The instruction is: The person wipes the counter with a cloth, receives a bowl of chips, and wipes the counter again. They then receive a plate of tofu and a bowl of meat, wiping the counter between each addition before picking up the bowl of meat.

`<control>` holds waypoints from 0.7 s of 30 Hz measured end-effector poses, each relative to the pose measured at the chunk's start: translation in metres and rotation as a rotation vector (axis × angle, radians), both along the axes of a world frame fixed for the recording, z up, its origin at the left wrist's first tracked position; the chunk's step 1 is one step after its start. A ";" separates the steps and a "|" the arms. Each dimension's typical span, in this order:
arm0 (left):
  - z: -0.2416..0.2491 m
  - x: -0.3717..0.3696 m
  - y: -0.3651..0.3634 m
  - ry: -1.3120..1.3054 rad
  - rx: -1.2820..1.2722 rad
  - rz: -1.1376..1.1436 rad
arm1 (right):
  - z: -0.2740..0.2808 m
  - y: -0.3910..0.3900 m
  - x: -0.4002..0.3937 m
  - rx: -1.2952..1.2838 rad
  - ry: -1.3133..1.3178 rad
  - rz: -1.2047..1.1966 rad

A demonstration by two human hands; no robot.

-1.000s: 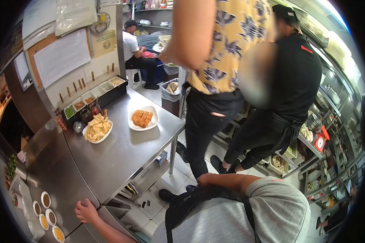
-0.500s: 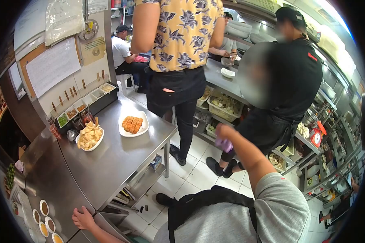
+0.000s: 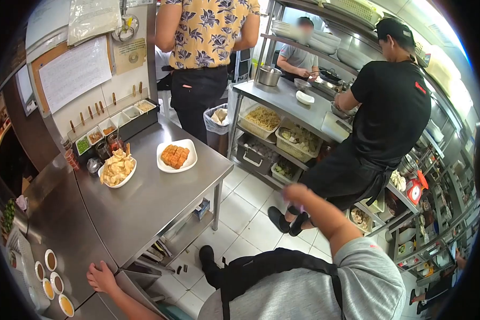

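Observation:
My left hand (image 3: 101, 277) rests on the steel counter (image 3: 74, 224) with its fingers spread, beside several small white sauce cups (image 3: 57, 282). My right hand (image 3: 296, 194) is held out over the floor, blurred, closed around a purple cloth (image 3: 286, 195) that shows only in part. On the steel table (image 3: 170, 194) stand a white bowl of pale fried chips (image 3: 117, 168) and a white square plate with browned, scored food (image 3: 175, 156). Neither hand touches these dishes.
A person in a patterned shirt (image 3: 210, 34) stands beyond the table. A person in black (image 3: 392, 106) works at the prep counter (image 3: 261, 96); another person (image 3: 298, 56) is behind it. Seasoning trays (image 3: 109, 130) line the wall. A bin (image 3: 217, 118) stands between table and counter.
The person in the patterned shirt has moved left, uncovering the bin and a pot. The person in black has turned toward the counter. My right hand is lower, with less of the cloth showing.

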State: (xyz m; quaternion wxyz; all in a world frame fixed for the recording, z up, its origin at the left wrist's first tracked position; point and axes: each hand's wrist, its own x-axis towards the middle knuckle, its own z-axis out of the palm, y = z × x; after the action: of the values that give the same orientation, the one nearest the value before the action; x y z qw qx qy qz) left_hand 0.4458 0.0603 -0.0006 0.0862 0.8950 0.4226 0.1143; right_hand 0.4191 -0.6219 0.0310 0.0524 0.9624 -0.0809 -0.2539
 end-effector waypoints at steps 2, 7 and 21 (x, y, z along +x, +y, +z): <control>0.000 -0.001 0.001 0.007 -0.013 -0.001 | -0.050 0.043 -0.047 -0.010 0.197 -0.315; -0.003 0.002 0.002 0.009 0.016 0.010 | -0.177 0.022 -0.141 0.114 0.374 -0.104; -0.003 0.003 0.004 0.073 0.024 0.018 | -0.118 0.056 -0.129 0.285 0.108 -0.306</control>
State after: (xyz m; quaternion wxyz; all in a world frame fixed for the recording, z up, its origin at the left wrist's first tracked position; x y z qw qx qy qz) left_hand 0.4487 0.0640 -0.0036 0.0586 0.8956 0.4322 0.0873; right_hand 0.2897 -0.5660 -0.0874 -0.1189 0.9216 -0.1864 -0.3190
